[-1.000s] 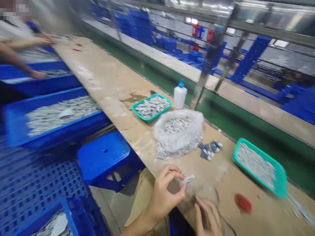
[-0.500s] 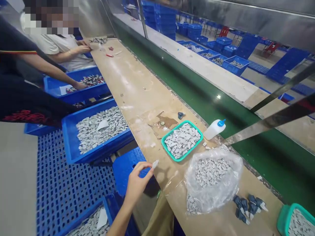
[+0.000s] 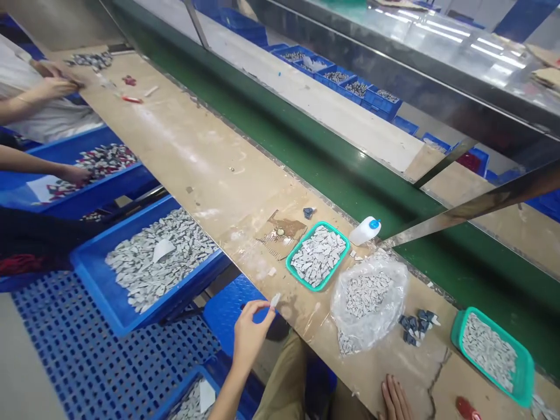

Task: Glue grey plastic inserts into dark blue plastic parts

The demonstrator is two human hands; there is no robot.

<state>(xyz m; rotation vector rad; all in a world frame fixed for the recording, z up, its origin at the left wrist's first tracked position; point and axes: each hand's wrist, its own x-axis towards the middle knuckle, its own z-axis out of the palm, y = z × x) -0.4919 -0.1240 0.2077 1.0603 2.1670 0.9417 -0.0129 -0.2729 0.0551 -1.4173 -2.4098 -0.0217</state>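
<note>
My left hand (image 3: pixel 252 331) pinches a small whitish piece (image 3: pixel 275 300) between thumb and fingertips, just off the near edge of the bench (image 3: pixel 210 140). My right hand (image 3: pixel 394 398) lies flat on the bench at the bottom, fingers stretched and nothing seen in it. Beyond the left hand, a green basket (image 3: pixel 318 256) holds pale flat pieces. Beside it, a clear plastic bag (image 3: pixel 396 280) is full of similar small pieces. Several dark blue pieces with pale tips (image 3: pixel 411 331) lie between the bag and a second green basket (image 3: pixel 522 361).
A white bottle with a blue cap (image 3: pixel 364 231) stands by the first basket. Blue crates (image 3: pixel 98 291) of pieces sit at the left, where other people's hands (image 3: pixel 74 175) work. A metal post (image 3: pixel 464 210) slants over the green belt (image 3: pixel 280 134). A red item (image 3: pixel 467 407) lies near the bottom edge.
The view has swung to the right and the scene has shifted. My right hand and the whole second green basket have come into view. My left hand still pinches the small piece.
</note>
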